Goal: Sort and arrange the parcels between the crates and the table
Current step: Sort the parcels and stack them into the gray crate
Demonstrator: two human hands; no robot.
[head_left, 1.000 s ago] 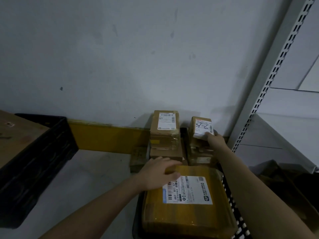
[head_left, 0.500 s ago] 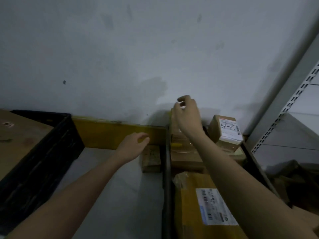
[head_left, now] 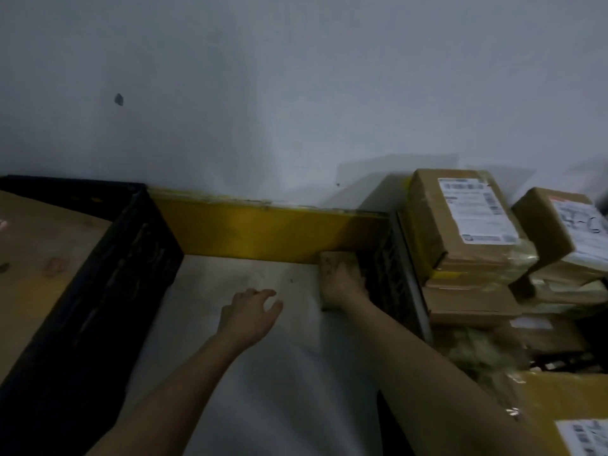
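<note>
Two hands are down on the pale table (head_left: 263,373) in the middle of the frame, well apart from each other. The right hand (head_left: 342,284) lies on a small brown parcel (head_left: 335,258) wedged in the corner where the yellow strip (head_left: 263,228) along the wall meets the black side of the right crate (head_left: 388,268); its fingers seem to curl over the parcel's far side, though dim light and blur leave the grip uncertain. The left hand (head_left: 250,314) hovers just left of it with fingers spread and loose, holding nothing. The main risk, as I judge it, is the tight corner: the parcel sits hard against the crate wall, so a pull at an angle could jam it or let it slip from a shallow hold. Right of centre, the tall labelled box (head_left: 460,222) stands on stacked cartons (head_left: 470,297) inside that crate, and the tilted box (head_left: 556,225) leans beside it at the right edge; a forearm knocking the crate rim could tip either one. The left crate (head_left: 108,264), at the left of the frame, already carries a broad flat carton (head_left: 42,251), so room there looks limited should the parcel head that way.
</note>
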